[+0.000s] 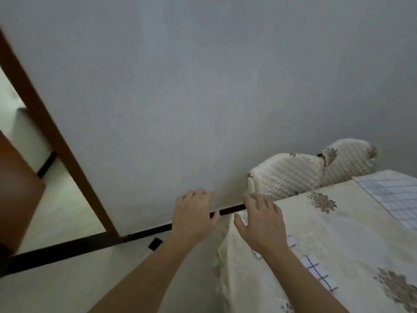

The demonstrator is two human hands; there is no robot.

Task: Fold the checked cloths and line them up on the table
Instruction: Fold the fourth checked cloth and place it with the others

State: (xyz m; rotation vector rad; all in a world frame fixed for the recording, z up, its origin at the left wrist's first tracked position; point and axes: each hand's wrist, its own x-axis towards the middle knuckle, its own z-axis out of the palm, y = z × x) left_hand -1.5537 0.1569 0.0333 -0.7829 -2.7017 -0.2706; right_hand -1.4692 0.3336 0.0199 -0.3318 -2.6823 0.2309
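Left hand (194,214): we see it over the floor just off the corner of the table (338,233), fingers loosely spread, holding nothing.
Right hand (262,224): fingers splayed, nearly straight, above that corner, gripping nothing; whether it touches the table we cannot tell.
Checked cloths: a blue-checked cloth (390,195) lies flat at the far right; a dark-lined checked cloth (316,269) lies beside the right forearm, partly hidden.
Table cover: cream, floral.
Chairs (286,175): two quilted backs by the wall.

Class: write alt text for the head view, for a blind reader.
The left hand and right hand, open and empty, reach out near the table corner. Folded checked cloths lie by the right wrist; a larger checked cloth lies far right.
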